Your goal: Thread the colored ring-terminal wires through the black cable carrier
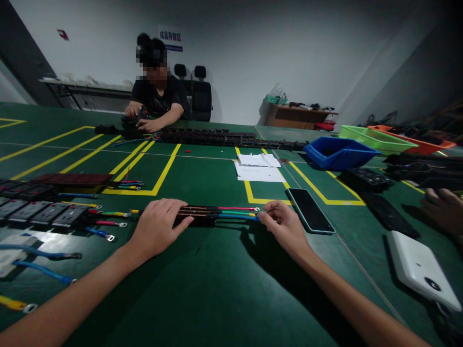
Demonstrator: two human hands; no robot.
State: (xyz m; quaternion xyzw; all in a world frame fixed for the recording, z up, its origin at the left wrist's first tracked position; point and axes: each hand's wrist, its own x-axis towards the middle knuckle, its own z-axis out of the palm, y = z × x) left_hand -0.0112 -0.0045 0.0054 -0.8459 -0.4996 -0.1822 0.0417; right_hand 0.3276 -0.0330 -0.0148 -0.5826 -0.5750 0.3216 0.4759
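A narrow black strip housing (pixel 197 222) with copper bars (pixel 193 210) along it lies crosswise on the green table. My left hand (pixel 157 224) is wrapped over its left part, thumb on the near side, hiding what lies beneath. Red (pixel 237 208), green (pixel 235 212) and blue wires (pixel 237 217) run out of its right end. At their tips, my right hand (pixel 284 224) has thumb and index finger closed on the blue wire's end, beside a ring terminal (pixel 256 209). A yellow-sleeved terminal (pixel 134 211) sticks out left of my left hand.
Power strips (pixel 68 214) with wire leads lie at left. A phone (pixel 311 210), a white device (pixel 421 265) and another person's hand (pixel 443 209) are at right. Blue (pixel 342 153) and green bins (pixel 376 139) stand behind. Across the table, a co-worker (pixel 159 96) handles parts near papers (pixel 258 172).
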